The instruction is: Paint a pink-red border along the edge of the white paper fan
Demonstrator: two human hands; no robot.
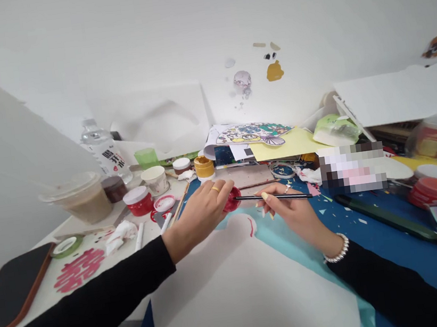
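Note:
My left hand (200, 211) holds a small pot of red paint (232, 199), its fingers over the near side and top. Between the fingertips of my right hand (296, 217) is a thin black brush (279, 196), lying nearly level, its left end at the mouth of the pot. Below both hands lies a large white rounded shape (255, 292) with a small knob at its far end. A short curved red stroke (251, 227) marks that knob. Light blue sheeting (293, 245) shows beneath the shape.
At the left stand a water bottle (107, 154), a lidded drink cup (86, 199), red paint jars (138, 201) and a phone (13, 289). An open yellow paint jar (204, 167) is behind my left hand. A dark green cutter (390, 218) and a red tub (434, 191) are at the right.

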